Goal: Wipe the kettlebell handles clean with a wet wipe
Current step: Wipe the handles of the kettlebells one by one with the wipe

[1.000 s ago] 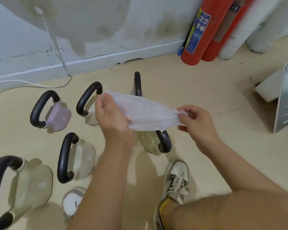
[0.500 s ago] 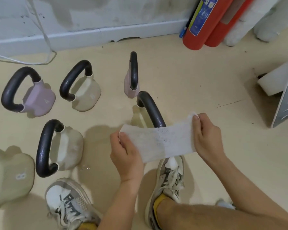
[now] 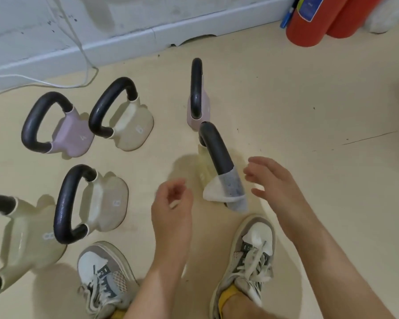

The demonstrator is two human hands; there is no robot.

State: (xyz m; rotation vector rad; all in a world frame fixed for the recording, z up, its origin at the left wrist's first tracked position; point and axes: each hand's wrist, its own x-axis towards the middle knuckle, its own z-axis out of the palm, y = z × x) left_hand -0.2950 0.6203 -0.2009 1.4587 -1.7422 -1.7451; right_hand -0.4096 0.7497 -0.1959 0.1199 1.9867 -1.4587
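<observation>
The wet wipe [image 3: 228, 192] hangs over the near end of the black handle [image 3: 213, 146] of the middle kettlebell [image 3: 203, 164], which stands on the floor [image 3: 309, 157]. I see both hands off it and apart, with the wrapped handle between them. The left hand [image 3: 173, 203] is just left of the middle kettlebell, its fingers loosely bent with nothing in them. The right hand [image 3: 276, 185] is just right of it, fingers spread out. The tips are very near the wipe, but I cannot tell if they touch.

A small pink kettlebell [image 3: 199, 111] stands just behind the middle kettlebell. Well to its left sit a pink kettlebell marked 4 [image 3: 65, 132], a cream kettlebell [image 3: 130, 125], a second cream kettlebell [image 3: 104, 201] and a big kettlebell [image 3: 21, 238]. The right shoe [image 3: 253, 247] is just in front of the middle kettlebell, and the left shoe [image 3: 104, 277] is in front and to the left. A red fire extinguisher [image 3: 309, 26] leans far behind it, to the right.
</observation>
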